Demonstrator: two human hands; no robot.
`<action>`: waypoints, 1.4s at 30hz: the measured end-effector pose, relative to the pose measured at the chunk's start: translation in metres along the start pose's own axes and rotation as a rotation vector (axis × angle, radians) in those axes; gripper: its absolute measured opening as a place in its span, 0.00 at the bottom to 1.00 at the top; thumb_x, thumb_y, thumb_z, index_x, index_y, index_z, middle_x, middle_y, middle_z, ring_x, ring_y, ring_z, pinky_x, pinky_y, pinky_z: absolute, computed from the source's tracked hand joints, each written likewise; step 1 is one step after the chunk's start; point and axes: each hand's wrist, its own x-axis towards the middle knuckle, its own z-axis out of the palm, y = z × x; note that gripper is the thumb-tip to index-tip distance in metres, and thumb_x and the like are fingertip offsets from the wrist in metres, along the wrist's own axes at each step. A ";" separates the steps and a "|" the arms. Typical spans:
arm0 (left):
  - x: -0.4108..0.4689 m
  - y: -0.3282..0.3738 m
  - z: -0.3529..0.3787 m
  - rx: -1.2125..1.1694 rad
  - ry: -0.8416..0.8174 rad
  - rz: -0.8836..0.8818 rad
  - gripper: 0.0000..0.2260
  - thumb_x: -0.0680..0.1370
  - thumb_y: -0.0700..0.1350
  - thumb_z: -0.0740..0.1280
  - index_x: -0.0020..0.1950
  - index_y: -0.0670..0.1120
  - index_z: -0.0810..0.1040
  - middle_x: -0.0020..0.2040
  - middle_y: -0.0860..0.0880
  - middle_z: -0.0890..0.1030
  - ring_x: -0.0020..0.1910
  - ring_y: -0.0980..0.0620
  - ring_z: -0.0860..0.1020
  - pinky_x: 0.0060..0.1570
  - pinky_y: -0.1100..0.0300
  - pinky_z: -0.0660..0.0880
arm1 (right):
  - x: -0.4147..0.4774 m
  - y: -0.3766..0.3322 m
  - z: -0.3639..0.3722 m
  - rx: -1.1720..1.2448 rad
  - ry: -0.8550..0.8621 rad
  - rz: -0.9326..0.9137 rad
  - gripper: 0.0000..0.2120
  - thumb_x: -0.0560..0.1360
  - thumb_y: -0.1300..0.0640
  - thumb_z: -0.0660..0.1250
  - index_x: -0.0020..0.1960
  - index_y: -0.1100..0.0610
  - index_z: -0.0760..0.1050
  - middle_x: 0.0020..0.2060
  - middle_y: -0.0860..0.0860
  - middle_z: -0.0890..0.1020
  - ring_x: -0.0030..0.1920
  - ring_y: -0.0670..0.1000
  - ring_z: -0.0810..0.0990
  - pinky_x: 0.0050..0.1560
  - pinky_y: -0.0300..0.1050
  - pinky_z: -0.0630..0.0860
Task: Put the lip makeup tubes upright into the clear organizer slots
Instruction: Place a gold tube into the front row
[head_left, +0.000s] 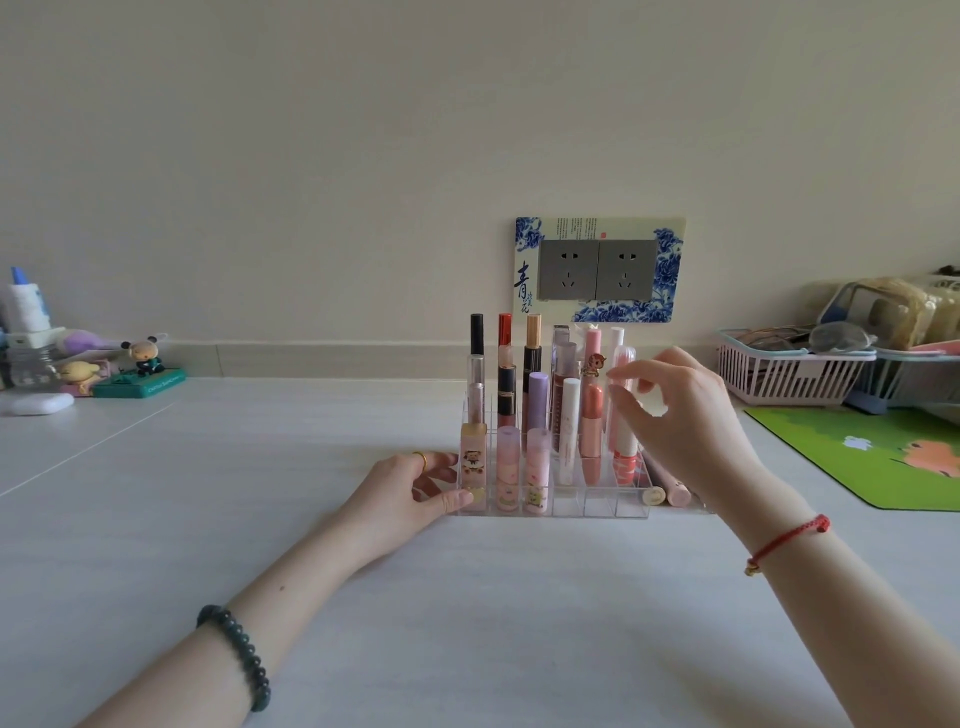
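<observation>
Bead bracelet (239, 656) nearest; left hand (410, 483) grips clear organizer (597, 505) corner, right hand (680, 410) loose-fingered, empty, beside pink tube (625, 358); tubes likely light, stiff, slick, so pinch near cap.

Organizer (602, 506) mid-table, tubes (535, 405) upright in its slots
A wall socket (597, 270) is behind it. Two loose tubes (667, 492) lie on the table (467, 597) just beside its right edge; a mat (883, 457) and baskets (779, 376) sit farther right, figurines (140, 358) far left against the wall (363, 156).
</observation>
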 end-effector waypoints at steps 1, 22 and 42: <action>0.000 0.000 0.000 -0.001 0.000 -0.002 0.16 0.72 0.48 0.70 0.58 0.47 0.77 0.42 0.58 0.79 0.46 0.50 0.80 0.42 0.69 0.70 | 0.001 0.001 -0.003 0.013 0.023 0.001 0.09 0.72 0.58 0.66 0.51 0.55 0.80 0.39 0.49 0.74 0.35 0.41 0.69 0.36 0.30 0.62; 0.001 -0.005 0.001 -0.036 -0.007 0.014 0.11 0.71 0.47 0.71 0.53 0.51 0.78 0.42 0.53 0.82 0.42 0.50 0.79 0.43 0.65 0.72 | -0.009 0.068 -0.002 -0.201 -0.456 0.567 0.13 0.71 0.53 0.68 0.48 0.62 0.80 0.48 0.57 0.81 0.45 0.53 0.73 0.37 0.39 0.68; 0.001 -0.002 0.000 -0.009 -0.012 0.010 0.13 0.72 0.46 0.70 0.56 0.48 0.78 0.43 0.56 0.81 0.46 0.49 0.80 0.40 0.73 0.70 | 0.006 -0.004 -0.039 0.687 -0.017 0.312 0.08 0.68 0.63 0.71 0.46 0.59 0.77 0.36 0.50 0.82 0.30 0.40 0.80 0.33 0.30 0.77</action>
